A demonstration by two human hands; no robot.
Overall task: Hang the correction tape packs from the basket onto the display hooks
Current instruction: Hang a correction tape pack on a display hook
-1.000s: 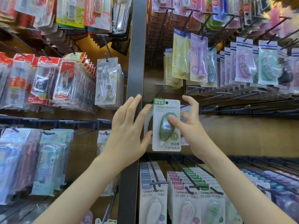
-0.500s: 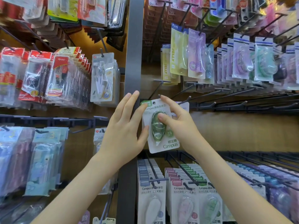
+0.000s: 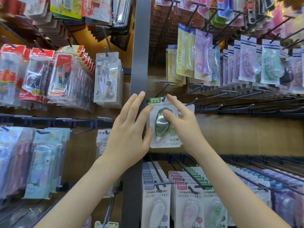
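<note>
- Two hands, one pack in play.
- Left hand: fingers straight, close together, flat against left edge of green teardrop correction tape pack on white card.
- Right hand: thumb on clear blister, forefinger up by hang hole, pinching pack.
- Tip of dark metal display hook pokes through hole. Pack threaded, judged not yet slid back or released.
- One more white card edge shows behind it.
- Basket out of view, so packs left unknown.
- Farther right: bare dark hooks, at least three.
</note>
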